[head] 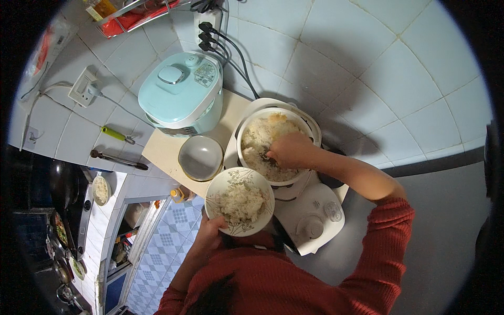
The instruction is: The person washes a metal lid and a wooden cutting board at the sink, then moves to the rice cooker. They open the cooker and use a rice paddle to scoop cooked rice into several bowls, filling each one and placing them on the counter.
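My left hand (211, 232) grips the rim of a white patterned bowl (214, 193), thumb on the inside edge. Cooked rice (242, 204) is heaped in this bowl, which I hold beside the open white rice cooker (241, 149). Inside the cooker's pot, my right hand (291, 149) is closed around a utensil, mostly hidden by the fingers and the rice. More rice (258, 134) fills the pot, with a browned patch at the far side. The cooker's raised lid (323, 212) leans out on the near side, close to my body.
A light blue rice cooker (177, 90) stands closed at the back left. Stacked bowls (201, 157) sit on the cream tabletop (232, 106). Black power cords (240, 59) run down from a socket strip (206, 27). Across the floor, another bowl of rice (101, 190) rests by the stove.
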`<state>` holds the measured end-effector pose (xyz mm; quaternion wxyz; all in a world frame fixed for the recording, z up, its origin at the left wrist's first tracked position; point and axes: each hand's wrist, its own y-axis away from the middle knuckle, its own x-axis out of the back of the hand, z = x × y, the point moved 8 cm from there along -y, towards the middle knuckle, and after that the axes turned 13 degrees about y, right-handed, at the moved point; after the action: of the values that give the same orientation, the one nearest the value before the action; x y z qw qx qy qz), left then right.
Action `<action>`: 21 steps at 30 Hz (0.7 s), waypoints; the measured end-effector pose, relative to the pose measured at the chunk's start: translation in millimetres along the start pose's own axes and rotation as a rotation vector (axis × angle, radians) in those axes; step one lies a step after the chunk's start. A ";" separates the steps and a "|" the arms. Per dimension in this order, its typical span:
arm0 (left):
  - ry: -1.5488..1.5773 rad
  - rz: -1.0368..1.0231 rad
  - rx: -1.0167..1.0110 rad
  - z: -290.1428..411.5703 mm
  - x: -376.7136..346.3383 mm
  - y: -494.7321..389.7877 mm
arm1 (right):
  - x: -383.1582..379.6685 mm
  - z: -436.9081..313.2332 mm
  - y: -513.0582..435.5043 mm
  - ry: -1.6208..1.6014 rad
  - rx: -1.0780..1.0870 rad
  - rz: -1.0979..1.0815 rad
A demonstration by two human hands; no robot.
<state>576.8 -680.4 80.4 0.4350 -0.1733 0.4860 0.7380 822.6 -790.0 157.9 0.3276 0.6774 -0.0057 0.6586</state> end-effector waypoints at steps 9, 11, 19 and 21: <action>-0.123 0.147 0.010 20.0 -16.7 26.8 | -5.3 48.6 16.3 -0.267 -0.039 -0.095; -0.192 0.213 -0.018 26.5 -16.4 34.1 | -12.1 55.9 23.4 -0.355 -0.042 -0.151; -0.266 0.063 -0.106 35.2 -26.4 35.3 | -19.1 66.8 39.4 -0.542 -0.139 -0.214; -0.250 -0.012 -0.094 34.7 -32.9 35.5 | -10.5 70.0 45.0 -0.595 -0.166 -0.164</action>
<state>572.3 -671.2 139.1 0.4878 -0.1031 0.3918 0.7733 863.6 -861.4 173.9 0.4180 0.8094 -0.1003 0.4001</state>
